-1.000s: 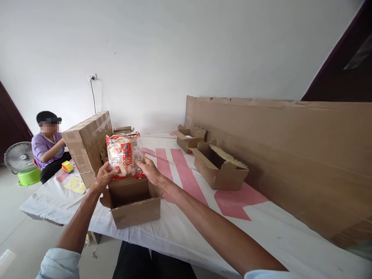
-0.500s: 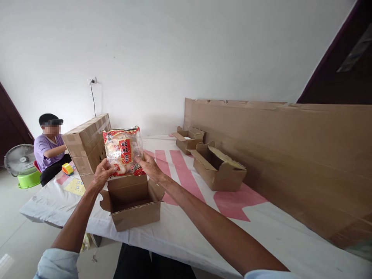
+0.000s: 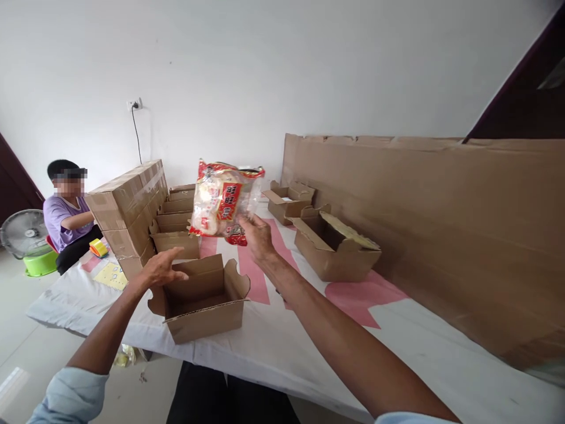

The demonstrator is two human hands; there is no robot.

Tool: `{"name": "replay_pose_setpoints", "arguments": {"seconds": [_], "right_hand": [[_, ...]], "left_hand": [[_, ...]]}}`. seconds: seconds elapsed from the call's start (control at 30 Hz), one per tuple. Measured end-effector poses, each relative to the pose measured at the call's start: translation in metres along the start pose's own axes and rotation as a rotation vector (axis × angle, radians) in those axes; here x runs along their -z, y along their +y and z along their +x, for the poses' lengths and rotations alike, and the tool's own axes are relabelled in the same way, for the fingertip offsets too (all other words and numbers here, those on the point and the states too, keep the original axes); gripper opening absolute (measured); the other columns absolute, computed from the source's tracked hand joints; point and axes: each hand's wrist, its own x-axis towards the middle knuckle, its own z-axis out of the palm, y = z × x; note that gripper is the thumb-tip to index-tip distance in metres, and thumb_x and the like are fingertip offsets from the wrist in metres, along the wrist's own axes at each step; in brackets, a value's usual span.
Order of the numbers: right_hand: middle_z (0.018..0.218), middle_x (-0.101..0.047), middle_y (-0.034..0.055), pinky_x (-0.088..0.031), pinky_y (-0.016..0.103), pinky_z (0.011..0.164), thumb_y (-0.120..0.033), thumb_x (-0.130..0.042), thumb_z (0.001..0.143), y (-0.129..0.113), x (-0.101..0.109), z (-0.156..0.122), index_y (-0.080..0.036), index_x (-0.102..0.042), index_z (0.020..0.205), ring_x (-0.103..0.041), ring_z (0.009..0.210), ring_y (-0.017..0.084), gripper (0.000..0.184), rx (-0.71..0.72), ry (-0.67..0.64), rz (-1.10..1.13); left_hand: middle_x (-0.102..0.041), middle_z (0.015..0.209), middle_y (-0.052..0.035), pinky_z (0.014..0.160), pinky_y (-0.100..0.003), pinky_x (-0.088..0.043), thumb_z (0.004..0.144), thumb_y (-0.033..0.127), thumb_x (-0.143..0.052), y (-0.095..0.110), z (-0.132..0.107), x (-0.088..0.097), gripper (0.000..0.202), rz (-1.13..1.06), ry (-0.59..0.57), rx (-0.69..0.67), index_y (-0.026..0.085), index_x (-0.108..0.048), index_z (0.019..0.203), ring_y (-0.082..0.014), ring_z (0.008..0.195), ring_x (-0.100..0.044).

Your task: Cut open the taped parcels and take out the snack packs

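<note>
Right of a stack of taped brown cardboard cartons (image 3: 126, 215), your left hand (image 3: 159, 268) is spread by the left edge of an open, rectangular brown cardboard box (image 3: 205, 324). Above and beyond that box hangs a clear plastic snack bag with red printed ends (image 3: 224, 201), its lower right corner pinched in your right hand (image 3: 258, 237).
</note>
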Motion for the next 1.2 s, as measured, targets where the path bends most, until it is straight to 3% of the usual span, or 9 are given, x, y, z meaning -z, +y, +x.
{"name": "replay_pose_setpoints", "arguments": {"seconds": [0.1,0.2,0.4,0.53,0.63,0.7,0.83,1.0,1.2], "right_hand": [[0.079,-0.069,-0.0006,-0.056,0.033,0.066,-0.066,-0.086,0.072,0.007,0.024,0.006,-0.025,-0.066,0.086,-0.066,0.074,0.019,0.048,0.062,0.158,-0.013],[0.079,-0.068,-0.0020,-0.057,0.031,0.064,-0.063,-0.088,0.070,0.016,0.039,0.005,-0.025,-0.066,0.087,-0.065,0.072,0.017,0.047,0.054,0.177,0.005],[0.068,-0.063,-0.0048,-0.056,0.029,0.055,-0.069,-0.088,0.069,0.034,0.054,-0.008,-0.024,-0.067,0.084,-0.060,0.058,0.014,0.052,-0.049,0.086,-0.037],[0.072,-0.068,-0.0025,-0.060,0.032,0.057,-0.071,-0.091,0.066,0.042,0.055,-0.017,-0.023,-0.072,0.086,-0.065,0.061,0.016,0.056,-0.109,-0.021,-0.030],[0.072,-0.070,-0.0015,-0.062,0.035,0.060,-0.072,-0.092,0.064,0.044,0.053,-0.017,-0.023,-0.076,0.085,-0.069,0.064,0.019,0.056,-0.155,-0.132,-0.004],[0.072,-0.072,-0.0010,-0.062,0.036,0.062,-0.068,-0.094,0.063,0.044,0.050,-0.016,-0.023,-0.078,0.086,-0.071,0.066,0.021,0.053,-0.199,-0.217,0.013],[0.080,-0.079,0.0017,-0.063,0.038,0.067,-0.062,-0.095,0.065,0.042,0.044,-0.013,-0.022,-0.083,0.096,-0.075,0.071,0.023,0.052,-0.293,-0.385,0.015],[0.090,-0.083,0.0030,-0.064,0.043,0.084,-0.062,-0.095,0.066,0.041,0.040,-0.007,-0.022,-0.085,0.101,-0.078,0.085,0.026,0.054,-0.288,-0.516,0.025],[0.119,-0.083,0.0065,-0.056,0.045,0.105,-0.052,-0.095,0.072,0.050,0.038,-0.004,-0.021,-0.083,0.118,-0.075,0.111,0.029,0.057,-0.314,-0.680,0.001]], "left_hand": [[-0.082,0.102,-0.0075,0.091,-0.037,-0.052,0.065,0.034,-0.093,-0.012,-0.002,-0.015,0.044,0.136,-0.114,-0.007,0.031,-0.083,0.108,-0.0361,0.103,-0.073],[-0.080,0.090,-0.0065,0.089,-0.036,-0.050,0.082,0.031,-0.077,-0.005,-0.006,-0.036,0.018,0.206,-0.139,-0.046,0.031,-0.083,0.099,-0.0329,0.096,-0.073],[-0.082,0.096,-0.0070,0.088,-0.037,-0.051,0.088,0.040,-0.077,0.025,-0.013,-0.069,0.024,0.105,-0.167,-0.136,0.031,-0.083,0.109,-0.0319,0.094,-0.074],[-0.082,0.104,-0.0085,0.077,-0.035,-0.055,0.083,0.055,-0.085,0.020,0.002,-0.059,0.043,-0.097,-0.054,-0.052,0.026,-0.083,0.115,-0.0290,0.089,-0.075],[-0.080,0.114,-0.0132,0.077,-0.037,-0.058,0.068,0.053,-0.097,0.011,0.020,-0.046,0.072,-0.255,0.088,0.123,0.020,-0.076,0.128,-0.0300,0.093,-0.075],[-0.079,0.118,-0.0155,0.082,-0.040,-0.060,0.060,0.049,-0.102,0.008,0.030,-0.044,0.084,-0.416,0.071,0.187,0.018,-0.072,0.132,-0.0319,0.099,-0.076],[-0.079,0.122,-0.0140,0.096,-0.044,-0.060,0.060,0.046,-0.103,0.014,0.046,-0.052,0.075,-0.668,-0.035,0.128,0.019,-0.074,0.123,-0.0321,0.110,-0.075],[-0.083,0.096,-0.0081,0.087,-0.042,-0.062,0.051,0.043,-0.106,0.011,0.059,-0.058,0.062,-0.728,0.127,0.158,0.017,-0.078,0.099,-0.0291,0.093,-0.077],[-0.084,0.096,-0.0068,0.086,-0.041,-0.064,0.049,0.039,-0.107,-0.005,0.053,-0.046,0.061,-0.783,0.157,0.149,0.017,-0.078,0.097,-0.0254,0.085,-0.078]]}}
